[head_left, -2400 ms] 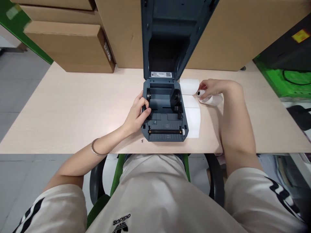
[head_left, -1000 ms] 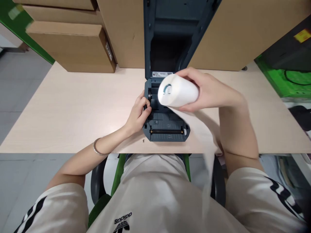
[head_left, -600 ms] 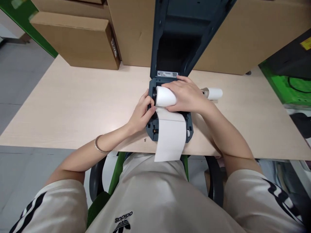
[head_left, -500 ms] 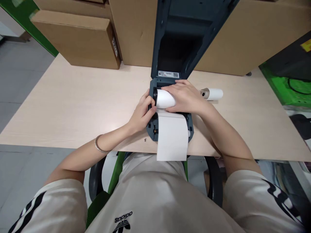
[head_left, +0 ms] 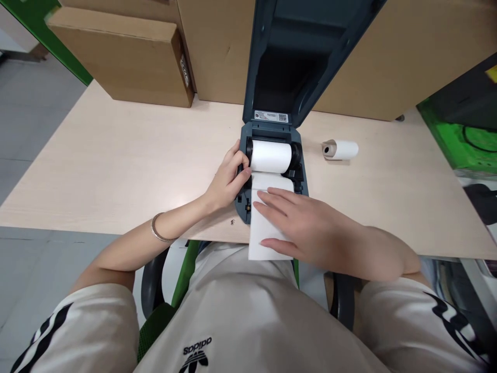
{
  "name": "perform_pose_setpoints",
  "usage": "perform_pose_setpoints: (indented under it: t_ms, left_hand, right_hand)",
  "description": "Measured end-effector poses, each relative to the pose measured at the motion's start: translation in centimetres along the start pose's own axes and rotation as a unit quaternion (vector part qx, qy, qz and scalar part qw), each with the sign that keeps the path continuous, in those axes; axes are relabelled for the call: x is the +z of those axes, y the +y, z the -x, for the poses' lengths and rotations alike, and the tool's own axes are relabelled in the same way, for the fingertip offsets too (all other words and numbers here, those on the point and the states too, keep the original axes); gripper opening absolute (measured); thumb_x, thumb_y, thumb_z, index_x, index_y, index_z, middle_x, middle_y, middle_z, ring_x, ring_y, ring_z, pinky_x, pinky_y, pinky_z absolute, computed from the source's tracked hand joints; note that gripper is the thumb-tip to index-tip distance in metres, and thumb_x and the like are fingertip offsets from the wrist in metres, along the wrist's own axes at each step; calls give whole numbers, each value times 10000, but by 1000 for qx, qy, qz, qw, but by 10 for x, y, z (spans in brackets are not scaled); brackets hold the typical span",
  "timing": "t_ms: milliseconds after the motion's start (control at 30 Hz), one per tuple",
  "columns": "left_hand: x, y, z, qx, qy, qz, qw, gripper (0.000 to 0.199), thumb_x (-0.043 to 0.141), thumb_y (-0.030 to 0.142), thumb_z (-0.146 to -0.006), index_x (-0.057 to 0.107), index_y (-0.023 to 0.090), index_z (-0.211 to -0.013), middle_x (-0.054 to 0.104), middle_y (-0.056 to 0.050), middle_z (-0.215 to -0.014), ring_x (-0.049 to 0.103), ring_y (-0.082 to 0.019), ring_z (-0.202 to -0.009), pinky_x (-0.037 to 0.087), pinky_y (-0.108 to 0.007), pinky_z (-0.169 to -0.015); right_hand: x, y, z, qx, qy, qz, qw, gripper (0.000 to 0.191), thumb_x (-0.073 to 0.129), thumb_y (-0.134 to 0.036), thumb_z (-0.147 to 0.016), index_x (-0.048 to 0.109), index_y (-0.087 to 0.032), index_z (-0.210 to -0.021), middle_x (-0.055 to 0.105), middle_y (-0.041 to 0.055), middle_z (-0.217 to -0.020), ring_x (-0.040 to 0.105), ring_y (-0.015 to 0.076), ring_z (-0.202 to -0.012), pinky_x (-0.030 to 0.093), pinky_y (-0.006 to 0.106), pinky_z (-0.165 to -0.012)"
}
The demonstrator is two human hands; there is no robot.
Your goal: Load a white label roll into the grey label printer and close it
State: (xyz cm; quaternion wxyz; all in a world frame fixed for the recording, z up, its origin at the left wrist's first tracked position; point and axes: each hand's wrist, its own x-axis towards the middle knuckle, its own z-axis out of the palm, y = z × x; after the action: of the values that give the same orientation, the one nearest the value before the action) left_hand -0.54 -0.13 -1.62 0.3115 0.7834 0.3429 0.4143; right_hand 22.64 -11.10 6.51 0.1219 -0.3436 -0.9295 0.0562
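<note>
A dark blue-grey label printer (head_left: 243,199) stands with its lid (head_left: 295,31) raised. Inside it lies a white label roll (head_left: 271,156) between black roll holders. From the roll a strip of white label paper (head_left: 267,228) runs forward over the printer's front and past the desk edge. My left hand (head_left: 229,178) grips the printer's left side, fingers curled over the rim beside the roll; the fingertips are partly hidden. Over the paper strip lies my right hand (head_left: 298,223), fingers stretched and apart, touching or just above it; its thumb is near the strip's lower end.
A second, smaller white roll (head_left: 344,150) lies on the desk (head_left: 116,166) to the right of the printer. Cardboard boxes (head_left: 120,62) line the back. Chair armrests (head_left: 153,285) flank me below the desk edge. A green tray (head_left: 466,142) sits at far right.
My right hand has left the label roll and come down toward me onto the paper strip. The roll and right holder now show. The left hand keeps its place.
</note>
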Motion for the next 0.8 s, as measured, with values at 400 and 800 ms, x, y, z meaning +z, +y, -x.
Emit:
perform_pose_setpoints:
  t_ms: [400, 800]
  left_hand:
    - [2, -12, 6, -12, 8, 6, 1000, 625, 421, 791, -1120, 607, 353, -1526, 567, -90, -1758, 378, -353, -1764, 401, -609, -1415]
    - [10, -31, 8, -60, 22, 124, 990, 818, 321, 870, -1102, 141, 463, -1788, 303, -64, -1932, 388, -308, -1775, 489, -552, -1388]
  right_hand:
    - [-64, 27, -17, 101, 9, -43, 994, 396, 534, -582, -1117, 839, -344, -1036, 865, 44, -1125, 823, 327, -1003, 678, 543, -864]
    - [-19, 202, -68, 322, 154, -206, 911, 1084, -239, -800, -957, 74, -286, -1858, 332, 57, -1905, 468, 284, -1664, 479, 488, -1256]
